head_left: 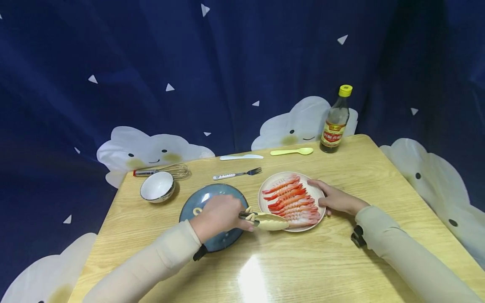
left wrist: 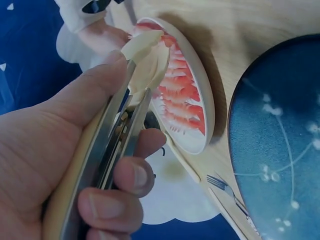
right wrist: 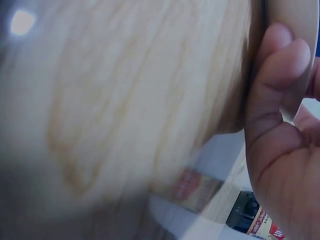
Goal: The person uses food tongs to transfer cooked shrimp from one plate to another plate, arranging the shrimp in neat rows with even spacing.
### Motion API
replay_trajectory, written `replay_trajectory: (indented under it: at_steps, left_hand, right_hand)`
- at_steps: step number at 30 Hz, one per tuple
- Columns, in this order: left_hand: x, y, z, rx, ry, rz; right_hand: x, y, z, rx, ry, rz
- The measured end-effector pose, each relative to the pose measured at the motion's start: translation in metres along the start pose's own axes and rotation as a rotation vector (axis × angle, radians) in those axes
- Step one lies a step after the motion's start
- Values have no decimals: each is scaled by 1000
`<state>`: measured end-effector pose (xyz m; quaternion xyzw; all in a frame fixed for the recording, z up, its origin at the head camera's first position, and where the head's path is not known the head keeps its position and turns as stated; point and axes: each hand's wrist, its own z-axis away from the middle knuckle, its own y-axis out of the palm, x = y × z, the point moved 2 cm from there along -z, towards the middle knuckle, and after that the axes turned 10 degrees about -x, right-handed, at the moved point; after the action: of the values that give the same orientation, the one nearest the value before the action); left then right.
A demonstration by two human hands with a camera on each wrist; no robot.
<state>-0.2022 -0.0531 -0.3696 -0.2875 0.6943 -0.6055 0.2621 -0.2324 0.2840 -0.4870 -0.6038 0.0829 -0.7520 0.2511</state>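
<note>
My left hand (head_left: 221, 213) grips a pair of kitchen tongs (head_left: 272, 222) with metal arms and cream scalloped tips. Those tips overlap the near left edge of a white plate (head_left: 320, 216) in the head view. Red-and-white shrimp (head_left: 289, 198) lie in a row on this plate. At its right rim, my right hand (head_left: 339, 200) holds the plate, and the right wrist view shows bent fingers (right wrist: 285, 65) at the edge. Under the left hand sits a blue plate (head_left: 223, 243) with a white floral pattern, partly hidden. A cream ring (head_left: 197, 211) shows beside that hand.
Left of the blue plate stand a white bowl (head_left: 157, 186) and a whisk (head_left: 178, 170). A fork (head_left: 236, 174), a white knife (head_left: 241, 157) and a yellow spoon (head_left: 291, 151) lie toward the back. A yellow-capped bottle (head_left: 334, 126) stands at the back right of the wooden table (head_left: 303, 265).
</note>
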Motion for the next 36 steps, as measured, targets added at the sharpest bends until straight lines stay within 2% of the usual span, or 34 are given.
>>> replay_trajectory:
  at_steps: [8, 12, 18, 21, 27, 33, 36]
  left_hand:
    - [-2, -1, -16, 47, -7, -11]
    - [-5, -1, -18, 79, -25, -29]
    - [-5, 0, -17, 84, -58, -43]
    - [-3, -3, -14, 60, -64, -48]
    - [-2, -1, -10, -73, -22, -80]
    - [-3, 12, -5, -61, -24, -62]
    - [-1, 13, -3, -44, -45, -49]
  right_hand:
    - [1, 0, 0, 3, -15, -19]
    - [2, 0, 1, 8, -24, -14]
    - [1, 0, 1, 2, -15, -18]
    - [-1, -1, 0, 4, -17, -21]
    - [1, -3, 2, -2, -15, 2]
    - [1, 0, 1, 2, -14, -6]
    - [0, 1, 0, 4, -12, -6]
